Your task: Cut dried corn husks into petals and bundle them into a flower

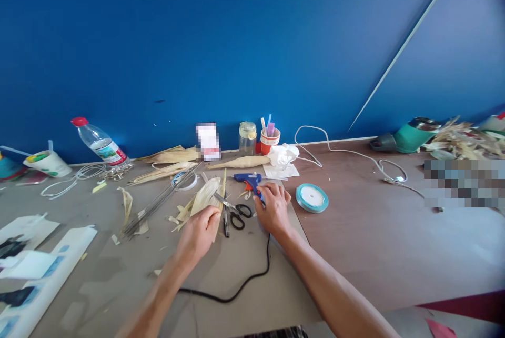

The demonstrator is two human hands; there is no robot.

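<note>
My left hand is closed, its thumb and fingers pinched on a thin yellowish stick that points up and away. My right hand wraps round the handle of a blue hot glue gun with an orange trigger; its black cord trails toward me. Between the hands lie scissors with black handles, partly open, and a dark pen. Pale dried corn husks lie just beyond my left hand. Right of my right hand rests a spool of turquoise ribbon.
Metal wires and a tape roll lie to the left. A tilted water bottle, a lidded jar and red paper cups stand near the blue wall. A power strip sits at left, a green bottle at right.
</note>
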